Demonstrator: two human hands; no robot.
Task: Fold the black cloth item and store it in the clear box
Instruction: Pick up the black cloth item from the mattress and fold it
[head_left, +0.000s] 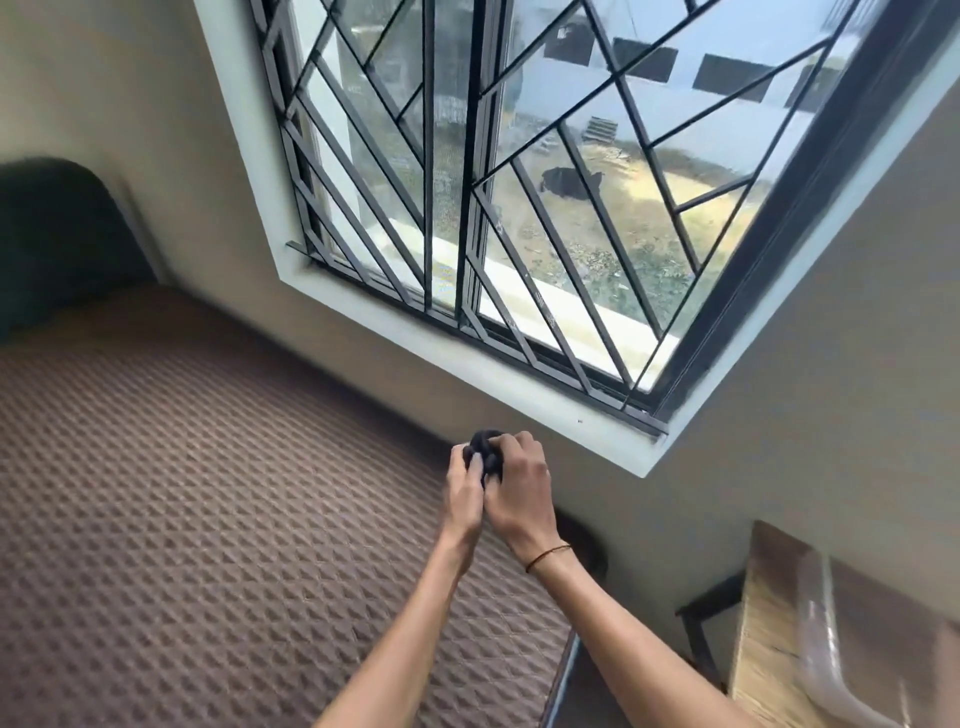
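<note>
Both the left hand (464, 480) and right hand (519, 483) clasp the black cloth (485, 452) bunched above the bed (208, 493), apparently compacting it for the clear box (831, 639) at near right.

Surface: brown mattress with a woven diamond pattern (208, 493), filling the left and near side | Far left end: dark green rounded headboard (57, 234) | Right: light wooden table (779, 649) bearing a clear plastic box (852, 649)

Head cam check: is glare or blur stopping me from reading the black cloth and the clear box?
Head view: daylight through the barred window, no glare on the hands; strongly tilted, wide-angle bent. The black cloth is a dark bundle gripped by left hand and right hand, its folds unreadable. The clear box at the lower right edge is soft, reflective and cropped.
</note>
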